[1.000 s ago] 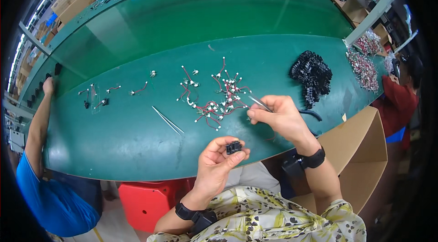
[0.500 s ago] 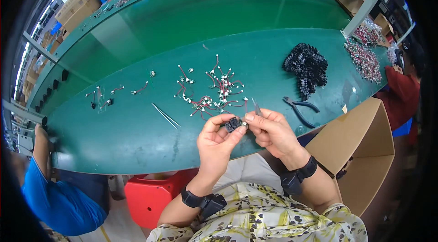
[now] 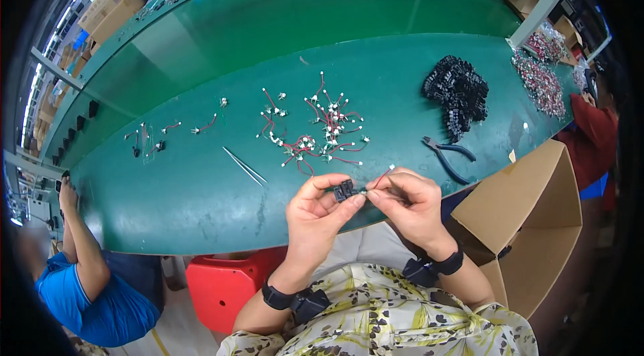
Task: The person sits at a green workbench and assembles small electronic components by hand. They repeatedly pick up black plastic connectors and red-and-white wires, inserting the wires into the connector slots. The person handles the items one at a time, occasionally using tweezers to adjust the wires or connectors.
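Note:
My left hand (image 3: 314, 215) is closed around a small black plastic housing (image 3: 344, 190), thumb and fingers on either side of it. Beside it, my right hand (image 3: 414, 207) pinches a short red wire lead (image 3: 383, 177) with a white connector at its upper end. The lead's lower end meets the housing at my left thumb tip; whether it sits inside cannot be made out. On the bench beyond my hands lies a scatter of red wire leads (image 3: 332, 121) with white connectors. Silver tweezers (image 3: 244, 166) rest to the left, and dark-handled cutting pliers (image 3: 448, 158) to the right.
A heap of black housings (image 3: 457, 97) is at the right of the green bench (image 3: 181, 201), with a pile of wire leads (image 3: 540, 84) farther right. An open cardboard box (image 3: 530, 222) stands at the near right. A red stool (image 3: 231, 289) and people at both sides are nearby.
The grey pointed tool that showed above my right hand no longer shows. My right fingers now pinch the red lead, with its white connector pointing up and right. The housing has turned slightly.

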`<state>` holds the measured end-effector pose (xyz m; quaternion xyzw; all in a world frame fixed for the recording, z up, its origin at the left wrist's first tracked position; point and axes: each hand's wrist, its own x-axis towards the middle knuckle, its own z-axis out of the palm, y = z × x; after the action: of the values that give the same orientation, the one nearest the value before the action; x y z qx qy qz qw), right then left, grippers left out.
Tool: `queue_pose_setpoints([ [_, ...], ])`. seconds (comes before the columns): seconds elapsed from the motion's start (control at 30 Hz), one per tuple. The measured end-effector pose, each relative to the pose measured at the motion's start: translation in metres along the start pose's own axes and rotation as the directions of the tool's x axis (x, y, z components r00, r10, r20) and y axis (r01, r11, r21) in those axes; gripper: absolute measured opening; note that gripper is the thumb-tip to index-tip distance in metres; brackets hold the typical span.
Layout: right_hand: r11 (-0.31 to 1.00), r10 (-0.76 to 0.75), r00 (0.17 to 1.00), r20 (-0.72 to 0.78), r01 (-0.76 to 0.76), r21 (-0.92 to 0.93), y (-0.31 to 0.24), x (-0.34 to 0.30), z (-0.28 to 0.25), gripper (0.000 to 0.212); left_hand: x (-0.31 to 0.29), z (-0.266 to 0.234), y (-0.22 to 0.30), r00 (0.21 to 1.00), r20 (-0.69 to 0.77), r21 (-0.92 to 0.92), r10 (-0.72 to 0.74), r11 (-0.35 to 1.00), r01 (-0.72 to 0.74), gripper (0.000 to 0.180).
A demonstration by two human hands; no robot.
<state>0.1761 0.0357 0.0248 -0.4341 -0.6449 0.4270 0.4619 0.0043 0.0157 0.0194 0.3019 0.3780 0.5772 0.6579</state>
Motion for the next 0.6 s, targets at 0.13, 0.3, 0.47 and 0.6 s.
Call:
queue_pose_setpoints([
  [0.13, 0.993, -0.113, 0.972, 0.207, 0.114, 0.005, -0.012, -0.004, -0.017, 0.016, -0.008, -0.009, -0.003, 0.979, 0.143, -0.084, -0.148, 0.983, 0.161, 0.032],
  [0.3, 0.937, -0.186, 0.938, 0.292, 0.258, -0.233, -0.039, -0.017, -0.031, 0.031, -0.022, -0.010, -0.010, 0.945, 0.263, -0.157, -0.195, 0.958, 0.241, 0.034],
  [0.47, 0.978, -0.192, 0.981, -0.030, 0.188, -0.088, -0.045, -0.041, -0.020, 0.030, -0.030, -0.004, -0.013, 0.931, 0.342, -0.291, -0.126, 0.928, 0.232, 0.036],
  [0.6, 0.985, -0.175, 0.977, -0.119, 0.174, -0.021, -0.044, -0.054, -0.014, 0.031, -0.036, 0.000, -0.016, 0.920, 0.367, -0.296, -0.137, 0.921, 0.255, 0.036],
])
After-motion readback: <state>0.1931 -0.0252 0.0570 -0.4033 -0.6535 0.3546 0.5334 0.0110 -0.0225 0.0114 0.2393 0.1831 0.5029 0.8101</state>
